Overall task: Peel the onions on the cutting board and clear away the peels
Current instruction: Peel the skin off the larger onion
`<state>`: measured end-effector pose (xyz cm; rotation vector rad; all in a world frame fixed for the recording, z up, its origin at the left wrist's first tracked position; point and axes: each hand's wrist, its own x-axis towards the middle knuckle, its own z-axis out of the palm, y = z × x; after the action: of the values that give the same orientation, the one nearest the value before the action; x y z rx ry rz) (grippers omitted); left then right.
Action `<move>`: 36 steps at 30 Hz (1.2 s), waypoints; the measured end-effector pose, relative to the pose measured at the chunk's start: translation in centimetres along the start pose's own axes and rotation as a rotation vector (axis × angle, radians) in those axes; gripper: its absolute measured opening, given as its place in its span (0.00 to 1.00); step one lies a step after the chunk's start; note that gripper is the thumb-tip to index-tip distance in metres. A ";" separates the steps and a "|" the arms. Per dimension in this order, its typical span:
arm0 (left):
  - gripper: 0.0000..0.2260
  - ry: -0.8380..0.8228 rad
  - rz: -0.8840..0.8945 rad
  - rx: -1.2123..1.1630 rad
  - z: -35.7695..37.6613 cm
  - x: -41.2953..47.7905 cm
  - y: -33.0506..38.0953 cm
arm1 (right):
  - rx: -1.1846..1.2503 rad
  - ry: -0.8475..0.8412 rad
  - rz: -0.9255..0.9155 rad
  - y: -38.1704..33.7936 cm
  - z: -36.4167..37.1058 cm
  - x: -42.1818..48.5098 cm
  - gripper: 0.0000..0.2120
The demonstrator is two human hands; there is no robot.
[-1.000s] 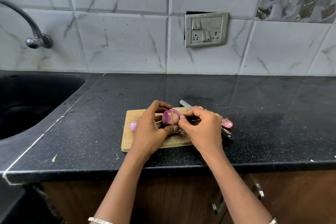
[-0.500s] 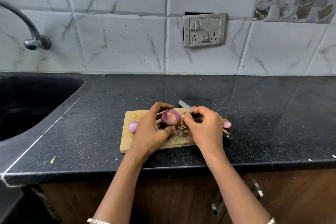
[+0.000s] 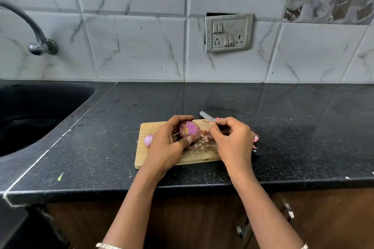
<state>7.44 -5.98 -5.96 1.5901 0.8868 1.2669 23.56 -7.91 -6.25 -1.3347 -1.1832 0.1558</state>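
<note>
The left hand [image 3: 168, 143] grips the red onion [image 3: 189, 130], fingers over the top and thumb underneath, and holds it just above the middle of the wooden cutting board [image 3: 144, 157]. This grip presumably steadies the bulb and turns its bare purple flank toward the working hand. The right hand [image 3: 232, 143] sits just beside it with fingers curled. It pinches a shred of skin [image 3: 206, 132] at the onion's right side, though the contact is small and only just legible. The peel scraps [image 3: 202, 144] lie directly below the onion, so the waste falls on the board and not on the counter. A smaller onion [image 3: 148, 140] waits at the board's left edge, half hidden by the left hand. The knife [image 3: 204, 116] lies behind the right hand, unused.

Compared with a second ago, the right hand has drawn back from the bulb. The two hands were then pressed together over it. The scraps are now uncovered, and the onion keeps its place in the left grip.
</note>
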 end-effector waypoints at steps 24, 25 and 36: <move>0.21 0.004 0.088 0.093 -0.2 0.2 -0.8 | 0.020 -0.185 -0.198 -0.2 0.4 0.1 0.06; 0.21 0.005 0.087 0.090 -0.2 0.2 -0.9 | 0.025 -0.189 -0.197 -0.2 0.4 0.1 0.06; 0.19 0.012 0.076 0.045 -0.1 0.2 -0.7 | 0.009 -0.193 -0.228 -0.1 0.4 0.1 0.05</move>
<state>7.39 -5.57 -6.59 1.6670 0.8746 1.3194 23.28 -7.66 -6.21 -1.1865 -1.4867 0.1266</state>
